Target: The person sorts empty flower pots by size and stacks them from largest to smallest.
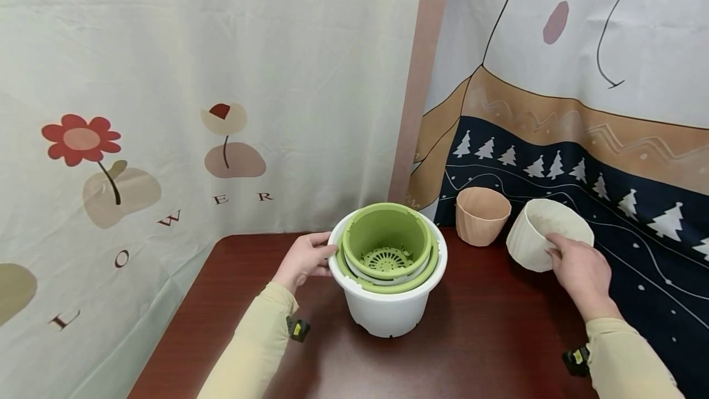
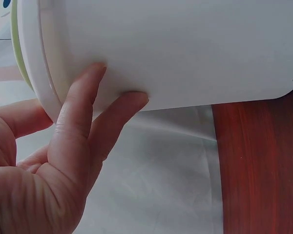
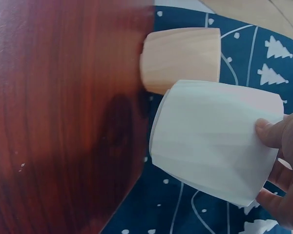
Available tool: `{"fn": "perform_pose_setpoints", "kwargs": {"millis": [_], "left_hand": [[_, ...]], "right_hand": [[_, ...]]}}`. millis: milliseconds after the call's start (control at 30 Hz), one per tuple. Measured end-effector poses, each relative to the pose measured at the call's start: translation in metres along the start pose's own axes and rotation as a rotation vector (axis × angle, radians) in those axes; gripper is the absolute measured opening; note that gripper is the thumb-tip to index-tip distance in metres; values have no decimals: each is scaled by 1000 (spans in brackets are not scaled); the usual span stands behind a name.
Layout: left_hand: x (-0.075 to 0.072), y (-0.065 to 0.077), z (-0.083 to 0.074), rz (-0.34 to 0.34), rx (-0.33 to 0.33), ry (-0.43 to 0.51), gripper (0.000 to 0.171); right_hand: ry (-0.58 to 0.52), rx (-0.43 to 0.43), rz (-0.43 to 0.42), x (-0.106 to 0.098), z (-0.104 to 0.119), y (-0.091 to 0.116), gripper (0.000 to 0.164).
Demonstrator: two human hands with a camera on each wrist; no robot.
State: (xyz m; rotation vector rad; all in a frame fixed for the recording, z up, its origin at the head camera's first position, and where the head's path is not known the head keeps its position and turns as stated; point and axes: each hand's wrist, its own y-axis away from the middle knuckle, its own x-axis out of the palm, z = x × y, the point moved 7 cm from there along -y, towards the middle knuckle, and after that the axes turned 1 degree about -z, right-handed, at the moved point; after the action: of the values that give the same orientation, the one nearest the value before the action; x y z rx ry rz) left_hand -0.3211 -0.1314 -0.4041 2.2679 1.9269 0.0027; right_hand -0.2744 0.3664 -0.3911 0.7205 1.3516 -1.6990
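Note:
A large white flower pot (image 1: 386,314) stands on the table with smaller pots nested inside it, the innermost a green pot (image 1: 382,226) with a slotted bottom. My left hand (image 1: 304,260) pinches the white pot's rim at its left side, thumb over the rim and fingertips against the outer wall (image 2: 185,53). On the right, my right hand (image 1: 584,273) holds a cream fluted pot (image 1: 532,245) by its near rim, tilted with its mouth toward the upper right. In the right wrist view, this cream pot (image 3: 215,136) overlaps a peach fluted pot (image 3: 183,56).
The peach pot (image 1: 480,217) stands upright at the table's back right. Behind the reddish-brown table (image 1: 471,337) hangs a pale curtain (image 1: 310,79) with flower prints, and to the right a dark blue cloth (image 1: 653,282) with tree prints drops along the table's edge.

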Motion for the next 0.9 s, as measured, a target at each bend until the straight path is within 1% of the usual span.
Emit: {"fn": "perform_pose_setpoints", "kwargs": {"millis": [200, 400, 567, 900], "left_hand": [[0, 0, 0, -1, 0, 4, 43], [0, 0, 0, 1, 1, 1, 43], [1, 0, 0, 4, -2, 6, 44], [0, 0, 0, 14, -1, 16, 46]], "right_hand": [[-21, -29, -57, -9, 9, -2, 26], [-41, -50, -89, -19, 21, -7, 28], [-53, -84, -122, -26, 32, -10, 28], [-55, -122, -164, -35, 51, -15, 28]]}}
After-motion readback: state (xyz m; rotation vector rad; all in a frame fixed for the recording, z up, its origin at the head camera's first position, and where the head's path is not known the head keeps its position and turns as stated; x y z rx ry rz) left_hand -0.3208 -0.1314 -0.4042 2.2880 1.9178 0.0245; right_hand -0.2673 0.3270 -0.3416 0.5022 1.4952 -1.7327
